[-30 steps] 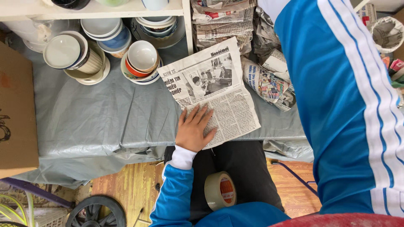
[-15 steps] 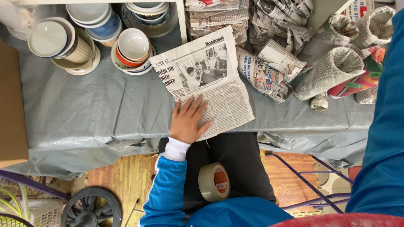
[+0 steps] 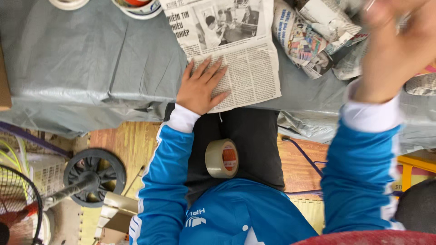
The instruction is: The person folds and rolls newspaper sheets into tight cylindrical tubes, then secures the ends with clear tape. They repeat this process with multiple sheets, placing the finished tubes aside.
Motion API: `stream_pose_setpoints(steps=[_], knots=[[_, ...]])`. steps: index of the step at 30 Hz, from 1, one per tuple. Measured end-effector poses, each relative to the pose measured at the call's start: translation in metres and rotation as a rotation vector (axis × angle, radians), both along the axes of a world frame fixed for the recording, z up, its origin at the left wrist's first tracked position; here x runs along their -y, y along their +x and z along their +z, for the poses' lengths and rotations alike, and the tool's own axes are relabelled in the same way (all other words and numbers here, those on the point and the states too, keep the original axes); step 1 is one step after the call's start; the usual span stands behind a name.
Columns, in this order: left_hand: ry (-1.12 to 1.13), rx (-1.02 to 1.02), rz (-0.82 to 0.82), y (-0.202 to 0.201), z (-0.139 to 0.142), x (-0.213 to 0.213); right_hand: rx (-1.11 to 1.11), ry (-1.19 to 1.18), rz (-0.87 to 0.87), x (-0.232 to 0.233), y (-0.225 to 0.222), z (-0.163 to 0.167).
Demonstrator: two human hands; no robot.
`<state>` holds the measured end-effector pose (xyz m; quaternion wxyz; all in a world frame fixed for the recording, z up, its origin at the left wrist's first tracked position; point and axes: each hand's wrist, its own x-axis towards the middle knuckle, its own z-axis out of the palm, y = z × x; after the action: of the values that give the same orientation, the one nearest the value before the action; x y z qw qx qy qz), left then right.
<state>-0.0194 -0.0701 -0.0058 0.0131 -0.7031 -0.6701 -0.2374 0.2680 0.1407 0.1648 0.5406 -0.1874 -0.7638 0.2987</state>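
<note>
While spread wide over the work surface, grey cloth (image 3: 91,59), creased and hanging over the near edge, largest thing in sight; on it, flat and slightly turned, newspaper sheet (image 3: 236,50) with a photograph at top and dense columns below, its lower edge just past the cloth's fold; to the right of that sheet, touching or nearly so, heap of crumpled newspaper bundles (image 3: 313,41), colour-printed and wadded; beyond them, further right, another paper-wrapped lump at the frame edge, partly hidden. Below the table, wooden floor in view, with round black fan base (image 3: 94,174) and part of a wire fan guard at far left, well apart from the hands. Resting on the dark lap, on edge, roll of tan tape (image 3: 221,158) with a red core label, just under the sheet's near edge, untouched by either hand. At the top edge, rims of stacked bowls (image 3: 136,5), cut off by the frame. Left hand (image 3: 200,86), blue sleeve and white cuff, lying palm down on the lower left corner of the newspaper sheet, fingers spread and flat, pressing rather than pinching. Right hand (image 3: 397,50), raised near the camera over the crumpled bundles, badly blurred; cannot tell whether fingers closed or open, nor whether anything held.
</note>
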Motion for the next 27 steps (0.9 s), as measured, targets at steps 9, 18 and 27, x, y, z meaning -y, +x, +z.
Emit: stream_pose_setpoints(steps=[9, 18, 27], knots=[[-0.091, -0.012, -0.070, -0.001, 0.012, 0.007, -0.083, -0.950, 0.399, 0.108, -0.063, -0.180], [0.103, 0.049, 0.031, 0.056, -0.007, 0.041, 0.042, -0.930, 0.385, 0.097, -0.048, -0.214], [0.175, -0.121, 0.064, 0.051, -0.003, 0.031, 0.213, -0.975, 0.446, 0.082, -0.057, -0.202]])
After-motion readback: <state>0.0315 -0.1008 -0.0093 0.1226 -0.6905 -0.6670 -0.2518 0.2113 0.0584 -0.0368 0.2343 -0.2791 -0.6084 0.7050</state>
